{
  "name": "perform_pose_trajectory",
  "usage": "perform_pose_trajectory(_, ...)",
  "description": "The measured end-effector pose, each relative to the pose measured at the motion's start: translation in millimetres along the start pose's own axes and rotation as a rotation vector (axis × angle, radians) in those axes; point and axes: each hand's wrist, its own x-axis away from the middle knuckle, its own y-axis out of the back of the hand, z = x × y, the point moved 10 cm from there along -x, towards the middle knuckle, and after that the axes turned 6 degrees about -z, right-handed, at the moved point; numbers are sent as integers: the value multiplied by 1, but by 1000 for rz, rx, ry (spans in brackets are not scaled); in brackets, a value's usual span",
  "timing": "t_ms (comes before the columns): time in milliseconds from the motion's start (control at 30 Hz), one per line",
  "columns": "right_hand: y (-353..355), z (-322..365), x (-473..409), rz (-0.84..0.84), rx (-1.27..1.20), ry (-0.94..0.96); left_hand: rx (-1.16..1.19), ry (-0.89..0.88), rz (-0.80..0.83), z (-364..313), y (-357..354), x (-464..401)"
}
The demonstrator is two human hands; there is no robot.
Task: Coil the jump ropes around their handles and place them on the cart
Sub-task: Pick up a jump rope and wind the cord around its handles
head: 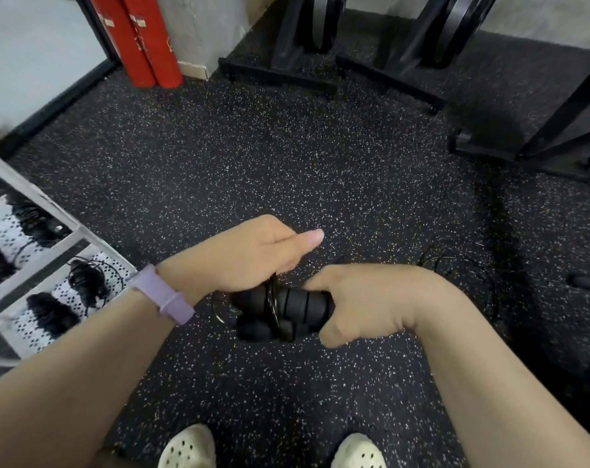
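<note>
Leftmost, the cart (pixel 55 228) stood with coiled ropes (pixel 85 282) already lying on its perforated shelves, near enough for quick drop-off. Left hand (pixel 249 253) hovered over the handles (pixel 286 310), thumb extended, fingers curled, apparently guiding the thin rope (pixel 273 298) round them. Right hand (pixel 361 304) gripped the handles' far end, likely steadying them for winding. Loose rope (pixel 455 265) lay on the floor (pixel 219 163) at right.

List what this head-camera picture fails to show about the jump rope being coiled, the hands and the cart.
- Handles: right ends hidden inside the right hand, head view.
- Left hand: fingers curl under, out of sight; whether they pinch the cord is unclear.
- Cart: cut off by the left edge.
- Bundles on the cart: blurred.
</note>
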Motion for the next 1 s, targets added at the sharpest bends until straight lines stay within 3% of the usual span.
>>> perform_pose_trajectory(133, 2, 20, 15, 66, -366, 197, 418, 111, 235, -2, -14, 2)
perform_pose_trajectory(200, 11, 29, 21, 59, -558, 307, 654, 176, 187, 8, -15, 0)
perform_pose_trajectory(267, 24, 30, 24, 11, -762, 382, 737, 246, 31, 27, -17, -6)
perform_pose_trajectory(367, 49, 15, 24, -163, -1007, 413, 564, 185, -254, 16, -1, -7)
perform_pose_trajectory(433, 66, -4, 24, -329, -1145, 381, 478, 177, -256, -1, 2, -3)
perform_pose_trajectory(533, 82, -40, 22, -561, -1341, 250, 42, 90, -324, -10, 16, 3)
perform_pose_trajectory(700, 74, -72, 17, -733, -1105, -96, -387, -40, -425, -23, 25, 13)
perform_pose_trajectory(833, 75, -81, 19, -785, -912, -230, -670, -159, -526, -32, 39, 22)
perform_pose_trajectory(1000, 54, -73, 7, -550, -501, -326, -686, -388, -471, -52, 31, 26)
